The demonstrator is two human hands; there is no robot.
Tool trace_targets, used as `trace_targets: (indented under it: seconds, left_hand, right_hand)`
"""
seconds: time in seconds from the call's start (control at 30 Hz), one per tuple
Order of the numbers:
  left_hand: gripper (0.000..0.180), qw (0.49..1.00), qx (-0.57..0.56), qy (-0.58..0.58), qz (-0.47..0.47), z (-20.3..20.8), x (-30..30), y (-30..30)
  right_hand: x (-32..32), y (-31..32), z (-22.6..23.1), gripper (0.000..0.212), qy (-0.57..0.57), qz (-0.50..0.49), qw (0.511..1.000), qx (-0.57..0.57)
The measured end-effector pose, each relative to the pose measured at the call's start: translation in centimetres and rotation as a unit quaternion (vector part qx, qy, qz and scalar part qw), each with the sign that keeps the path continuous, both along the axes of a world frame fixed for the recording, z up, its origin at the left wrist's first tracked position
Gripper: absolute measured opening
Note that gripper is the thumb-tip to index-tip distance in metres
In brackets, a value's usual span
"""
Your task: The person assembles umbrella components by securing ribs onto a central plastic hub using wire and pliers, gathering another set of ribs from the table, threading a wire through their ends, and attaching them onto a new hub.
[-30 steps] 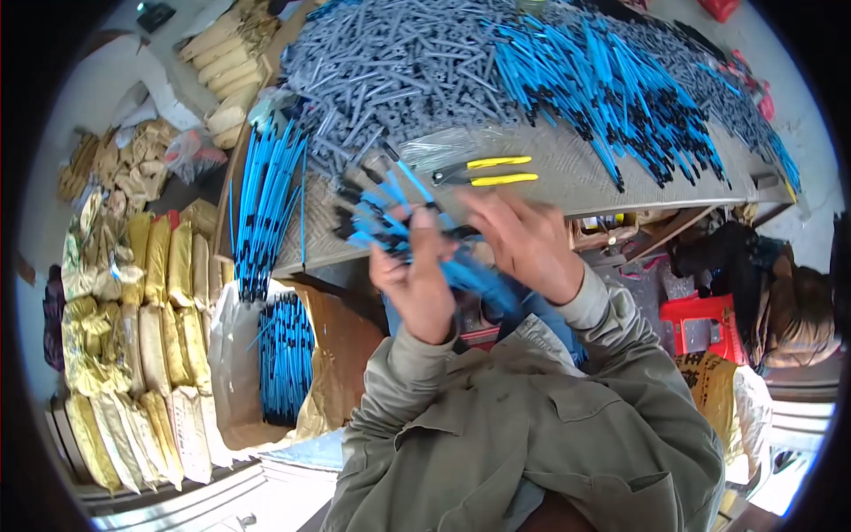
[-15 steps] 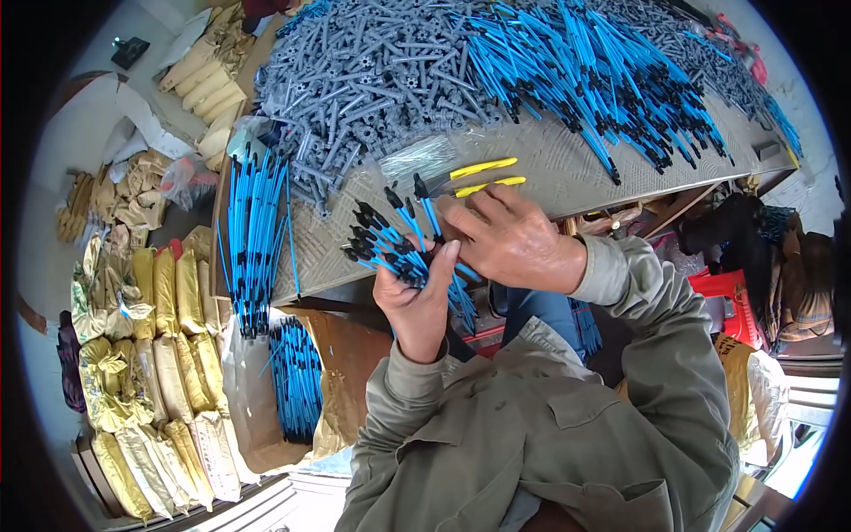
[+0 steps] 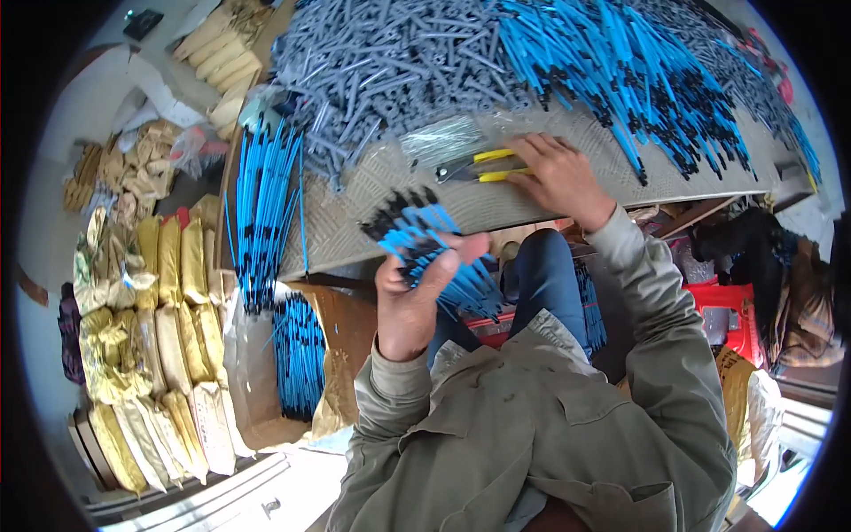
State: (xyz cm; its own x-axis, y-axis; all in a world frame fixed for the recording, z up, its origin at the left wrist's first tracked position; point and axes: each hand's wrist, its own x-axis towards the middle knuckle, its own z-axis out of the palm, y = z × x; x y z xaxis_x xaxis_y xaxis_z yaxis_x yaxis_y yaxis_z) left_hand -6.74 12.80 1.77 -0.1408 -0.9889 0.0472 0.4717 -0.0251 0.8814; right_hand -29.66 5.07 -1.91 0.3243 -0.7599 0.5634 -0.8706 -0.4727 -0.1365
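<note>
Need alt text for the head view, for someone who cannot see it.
The left hand grips a fanned bundle of blue black-tipped plastic sticks while the right hand rests on yellow-handled pliers lying on the grey worktable.

Layout of the bench. The left hand (image 3: 409, 306) holds a bundle of pens (image 3: 434, 253) before the table (image 3: 532, 199); the right hand (image 3: 557, 173) rests on the table, touching pliers (image 3: 479, 166) to its left. Heaped pen parts (image 3: 399, 62) lie behind. Sacks (image 3: 160, 301) stand far left.
</note>
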Motion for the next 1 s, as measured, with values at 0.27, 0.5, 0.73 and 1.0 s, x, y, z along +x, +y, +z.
trace_targets:
  seconds: [0.27,0.5,0.73,1.0]
  left_hand:
    - [0.016,0.998,-0.021,-0.013,-0.062,-1.5,-0.5,1.4]
    - [0.017,0.979,-0.064,-0.151,-0.117,-2.7,-1.2,1.3]
    - [0.017,0.979,-0.062,-0.123,-0.152,-5.0,-0.8,1.5]
    - [0.016,0.982,-0.075,-0.131,-0.11,-4.9,0.3,1.5]
  right_hand:
    - [-3.7,-0.5,-3.1,0.039,0.034,0.004,0.998,0.057]
    - [1.6,7.9,3.7,0.027,-0.308,0.205,0.918,0.145]
    - [5.3,6.9,2.5,0.027,-0.319,0.309,0.883,0.152]
    - [7.4,5.6,1.9,0.017,-0.346,0.333,0.857,0.186]
